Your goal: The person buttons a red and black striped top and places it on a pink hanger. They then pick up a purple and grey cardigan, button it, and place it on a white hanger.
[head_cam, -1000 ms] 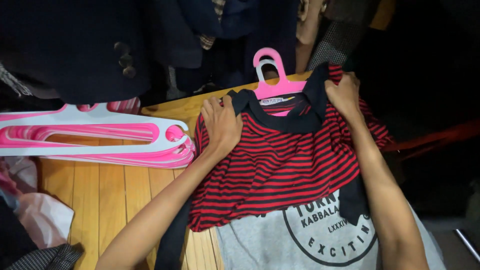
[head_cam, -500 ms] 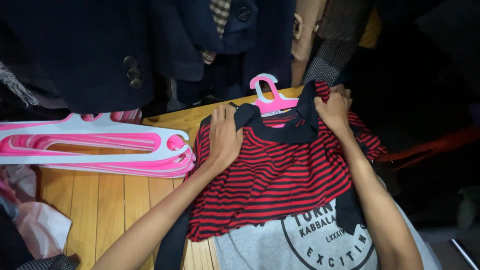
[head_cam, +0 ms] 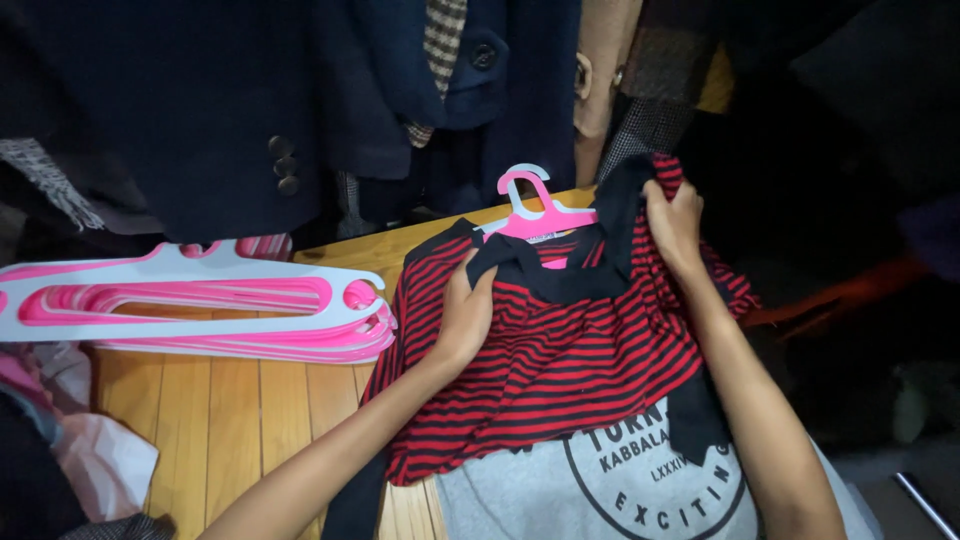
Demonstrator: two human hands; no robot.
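Observation:
A red-and-black striped shirt with a black collar lies on a wooden table, its lower part grey with a round black print. A pink hanger sits inside the neck, hook pointing away from me. My left hand grips the black collar at the shirt's left shoulder. My right hand clutches the bunched fabric at the right shoulder, lifted a little off the table.
A stack of pink and white hangers lies on the table to the left. Dark jackets and coats hang along the back. Crumpled pale plastic sits at the lower left. Right of the table is dark.
Both hands have closed on the shirt's shoulders and pulled fabric up over the hanger. The right shoulder is now bunched and raised. The view has shifted slightly.

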